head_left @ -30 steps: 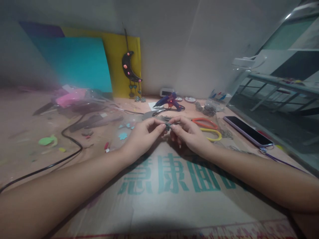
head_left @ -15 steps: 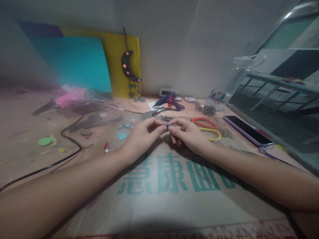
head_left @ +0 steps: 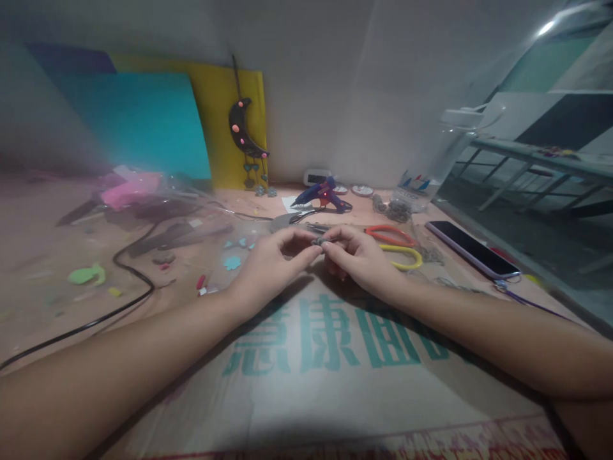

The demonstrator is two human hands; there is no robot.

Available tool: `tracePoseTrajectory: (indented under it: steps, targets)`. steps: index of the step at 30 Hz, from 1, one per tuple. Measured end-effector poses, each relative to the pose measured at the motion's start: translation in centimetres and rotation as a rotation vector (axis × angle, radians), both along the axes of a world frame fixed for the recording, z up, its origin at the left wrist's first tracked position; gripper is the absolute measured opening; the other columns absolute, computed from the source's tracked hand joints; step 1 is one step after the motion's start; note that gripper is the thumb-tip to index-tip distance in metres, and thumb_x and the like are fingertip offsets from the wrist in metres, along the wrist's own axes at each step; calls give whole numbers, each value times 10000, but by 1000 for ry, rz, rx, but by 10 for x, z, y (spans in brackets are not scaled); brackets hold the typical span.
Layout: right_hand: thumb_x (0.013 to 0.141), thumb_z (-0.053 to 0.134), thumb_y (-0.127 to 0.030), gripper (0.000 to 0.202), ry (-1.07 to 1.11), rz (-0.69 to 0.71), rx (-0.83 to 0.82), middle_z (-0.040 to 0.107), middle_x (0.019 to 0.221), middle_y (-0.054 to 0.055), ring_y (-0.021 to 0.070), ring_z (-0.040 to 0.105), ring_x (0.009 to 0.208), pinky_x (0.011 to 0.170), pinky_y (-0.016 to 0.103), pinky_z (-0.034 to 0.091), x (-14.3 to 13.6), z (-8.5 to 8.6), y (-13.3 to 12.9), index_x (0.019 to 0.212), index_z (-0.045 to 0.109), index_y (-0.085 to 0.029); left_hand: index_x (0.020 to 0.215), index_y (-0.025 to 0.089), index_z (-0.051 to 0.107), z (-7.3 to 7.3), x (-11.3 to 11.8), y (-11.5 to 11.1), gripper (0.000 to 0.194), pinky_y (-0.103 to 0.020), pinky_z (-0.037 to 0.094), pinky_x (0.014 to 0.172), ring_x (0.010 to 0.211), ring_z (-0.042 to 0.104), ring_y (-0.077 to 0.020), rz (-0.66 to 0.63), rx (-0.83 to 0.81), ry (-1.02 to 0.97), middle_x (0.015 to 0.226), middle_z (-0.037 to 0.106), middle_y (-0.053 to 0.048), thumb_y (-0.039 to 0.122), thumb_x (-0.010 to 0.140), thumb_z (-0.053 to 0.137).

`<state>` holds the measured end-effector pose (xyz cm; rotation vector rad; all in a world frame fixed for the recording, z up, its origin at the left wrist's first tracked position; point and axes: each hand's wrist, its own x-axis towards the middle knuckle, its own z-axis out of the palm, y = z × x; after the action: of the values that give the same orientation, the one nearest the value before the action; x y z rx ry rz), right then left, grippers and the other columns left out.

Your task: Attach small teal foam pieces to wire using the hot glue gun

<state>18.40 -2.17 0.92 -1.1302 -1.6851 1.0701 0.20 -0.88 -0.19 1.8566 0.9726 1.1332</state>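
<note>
Between the fingertips of both hands is a small dark grey piece point(head_left: 319, 241), too small to make out fully. My left hand point(head_left: 282, 255) pinches its left side with thumb and forefinger. From the right, my right hand point(head_left: 354, 255) pinches it too, and the fingertips nearly meet. Just behind the hands lie scissors with an orange loop point(head_left: 390, 234) and a yellow loop point(head_left: 405, 258). A blue glue gun point(head_left: 323, 195) with a small red light rests farther back. Light blue flower shape point(head_left: 232, 262) lies left of my left hand.
A black cable point(head_left: 129, 268) curves across the left side. At right are a phone point(head_left: 472, 248), grey twine point(head_left: 397, 208) and a clear bottle point(head_left: 443, 160). A dark moon ornament point(head_left: 242, 131) hangs before yellow card point(head_left: 215, 128). Printed board point(head_left: 306, 409) lies under the forearms.
The view has shifted slightly. More of the grey piece shows between the fingertips, and the lower fingers of my right hand have curled further out of sight.
</note>
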Motion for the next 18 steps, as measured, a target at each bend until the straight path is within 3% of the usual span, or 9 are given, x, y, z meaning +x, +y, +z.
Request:
tracePoseTrajectory:
  steps: [18]
  targets:
    - [891, 588, -359, 165, -20, 22, 34, 541, 534, -69, 81, 458, 423, 414, 206, 317, -1, -1, -1, 872, 522, -208, 902, 182, 668, 5, 1, -3, 155, -272, 526, 765, 822, 663, -163, 14, 53, 60, 892, 724, -27, 321, 863, 612]
